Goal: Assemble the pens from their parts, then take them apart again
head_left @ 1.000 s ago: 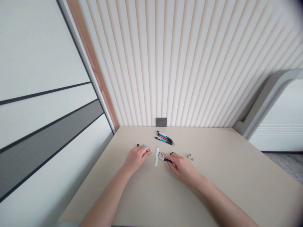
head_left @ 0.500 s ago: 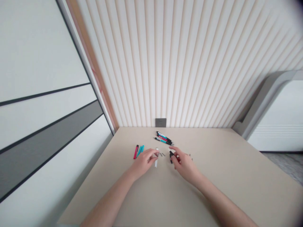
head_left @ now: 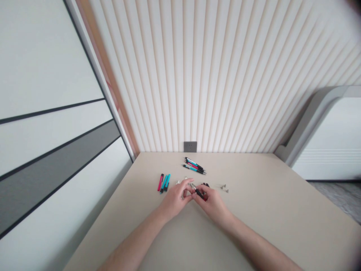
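Note:
Near the middle of the beige table, my right hand (head_left: pixel 210 199) grips a black pen part (head_left: pixel 199 194) that slants up to the left. My left hand (head_left: pixel 176 198) meets it from the left, thumb and fingers curled close to the part's tip; whatever small thing lies between those fingers is too small to make out. Pink and turquoise barrels (head_left: pixel 165 183) lie left of my left hand. Beyond both hands rests a group of pens (head_left: pixel 194 166) with black, pink and turquoise parts. Small metallic pieces (head_left: pixel 224 188) lie right of my right hand.
The beige table (head_left: pixel 239 165) reaches back to a ribbed wall with a dark socket (head_left: pixel 190 146). White and grey panels (head_left: pixel 56 150) stand at the left. A pale rounded piece of furniture (head_left: pixel 329 139) is at the right.
My right hand has moved left with the black part, now up against my left hand. My left hand has shifted slightly right and down. The view has shifted slightly.

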A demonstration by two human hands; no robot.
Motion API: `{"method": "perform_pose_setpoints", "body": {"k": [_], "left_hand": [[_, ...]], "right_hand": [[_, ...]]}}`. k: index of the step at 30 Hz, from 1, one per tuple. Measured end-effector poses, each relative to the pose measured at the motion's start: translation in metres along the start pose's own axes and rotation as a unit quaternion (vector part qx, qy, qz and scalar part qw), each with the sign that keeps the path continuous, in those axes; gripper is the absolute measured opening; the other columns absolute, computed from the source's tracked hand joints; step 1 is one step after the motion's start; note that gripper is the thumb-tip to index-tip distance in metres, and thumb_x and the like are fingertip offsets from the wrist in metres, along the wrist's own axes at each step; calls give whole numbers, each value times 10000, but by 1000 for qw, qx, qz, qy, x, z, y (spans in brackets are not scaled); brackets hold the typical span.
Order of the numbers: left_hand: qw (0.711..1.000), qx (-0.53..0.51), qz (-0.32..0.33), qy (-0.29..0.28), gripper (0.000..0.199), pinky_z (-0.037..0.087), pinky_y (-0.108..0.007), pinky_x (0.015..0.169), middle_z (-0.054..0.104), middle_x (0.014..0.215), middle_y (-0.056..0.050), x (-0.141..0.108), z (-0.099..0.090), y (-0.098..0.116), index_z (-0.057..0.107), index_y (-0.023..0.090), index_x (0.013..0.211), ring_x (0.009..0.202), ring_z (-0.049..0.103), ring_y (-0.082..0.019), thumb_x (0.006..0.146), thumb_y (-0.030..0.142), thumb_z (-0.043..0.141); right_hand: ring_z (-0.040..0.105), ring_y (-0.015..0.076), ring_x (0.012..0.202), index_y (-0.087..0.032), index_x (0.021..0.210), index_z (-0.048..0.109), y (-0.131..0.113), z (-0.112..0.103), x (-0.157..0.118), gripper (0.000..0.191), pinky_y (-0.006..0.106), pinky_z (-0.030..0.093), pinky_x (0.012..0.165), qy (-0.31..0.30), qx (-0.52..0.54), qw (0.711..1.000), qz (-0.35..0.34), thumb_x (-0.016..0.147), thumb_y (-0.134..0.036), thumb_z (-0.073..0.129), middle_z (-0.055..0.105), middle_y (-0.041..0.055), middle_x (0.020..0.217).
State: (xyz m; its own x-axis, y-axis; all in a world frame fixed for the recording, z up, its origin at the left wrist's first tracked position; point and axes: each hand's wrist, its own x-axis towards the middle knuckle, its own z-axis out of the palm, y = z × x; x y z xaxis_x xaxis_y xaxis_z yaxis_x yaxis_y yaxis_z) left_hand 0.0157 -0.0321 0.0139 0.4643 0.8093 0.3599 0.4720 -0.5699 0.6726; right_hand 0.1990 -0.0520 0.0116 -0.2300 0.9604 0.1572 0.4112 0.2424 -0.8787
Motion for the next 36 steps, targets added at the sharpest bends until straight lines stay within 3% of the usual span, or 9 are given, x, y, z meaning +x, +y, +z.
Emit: {"method": "perform_pose_setpoints", "body": {"k": [4, 8, 14, 19, 23, 29, 33, 36], "left_hand": [[998, 48, 38, 2, 455, 477, -312, 814, 716, 935, -8, -2, 3, -2, 460, 231, 1296, 678, 588, -142, 882, 287, 641], [995, 76, 61, 11, 486, 489, -303, 778, 707, 933, -19, -3, 1, 0, 472, 215, 1287, 670, 590, -145, 861, 356, 660], [993, 100, 58, 9, 233, 481, -293, 807, 697, 899, -29, -2, -8, 3, 571, 199, 1163, 781, 633, -154, 946, 250, 504], [991, 107, 75, -9, 159, 467, -296, 823, 720, 932, -30, 1, -6, 1, 640, 201, 1001, 868, 650, -169, 945, 204, 491], [989, 120, 80, -17, 153, 467, -302, 819, 722, 894, -22, 1, -5, -1, 650, 198, 959, 847, 652, -170, 942, 199, 497], [989, 127, 75, -24, 150, 479, -299, 813, 718, 903, -19, 0, -5, -4, 649, 200, 962, 855, 650, -168, 938, 186, 501], [988, 130, 83, -17, 179, 492, -307, 828, 695, 927, -37, 0, -5, -2, 626, 203, 1074, 877, 637, -173, 946, 216, 503], [982, 148, 114, -2, 288, 480, -346, 907, 656, 1052, -75, 0, -6, 4, 559, 200, 1217, 1008, 605, -201, 944, 289, 532]], "right_hand": [[452, 118, 584, -154, 768, 635, -3, -1, 0, 265, 228, 333, 542, 4, -27, 1000, -2, 853, -390, 550, 548, -23, 639], [461, 115, 572, -153, 754, 642, -6, -15, 2, 319, 224, 338, 530, 15, -28, 999, 2, 870, -426, 525, 561, -19, 632], [543, 162, 581, -183, 824, 687, 18, -83, 6, 362, 263, 395, 561, 123, -135, 982, 52, 844, -496, 507, 682, 38, 715], [603, 210, 647, -200, 771, 680, 60, -122, -8, 336, 287, 401, 594, 123, -213, 962, 116, 813, -487, 512, 705, 57, 725], [623, 216, 689, -203, 802, 685, 79, -123, -15, 312, 293, 406, 632, 81, -243, 958, 126, 826, -445, 490, 713, 55, 765], [647, 237, 799, -192, 880, 686, 82, -123, -13, 307, 301, 435, 704, 54, -246, 961, 115, 840, -433, 499, 723, 75, 863], [639, 245, 888, -175, 1073, 668, 64, -122, -20, 373, 320, 444, 787, 58, -278, 956, 75, 907, -413, 432, 690, 115, 996], [631, 210, 893, -174, 1279, 544, 35, -103, -27, 391, 305, 442, 822, -7, -268, 963, 8, 944, -275, 369, 637, 109, 1023]]}}
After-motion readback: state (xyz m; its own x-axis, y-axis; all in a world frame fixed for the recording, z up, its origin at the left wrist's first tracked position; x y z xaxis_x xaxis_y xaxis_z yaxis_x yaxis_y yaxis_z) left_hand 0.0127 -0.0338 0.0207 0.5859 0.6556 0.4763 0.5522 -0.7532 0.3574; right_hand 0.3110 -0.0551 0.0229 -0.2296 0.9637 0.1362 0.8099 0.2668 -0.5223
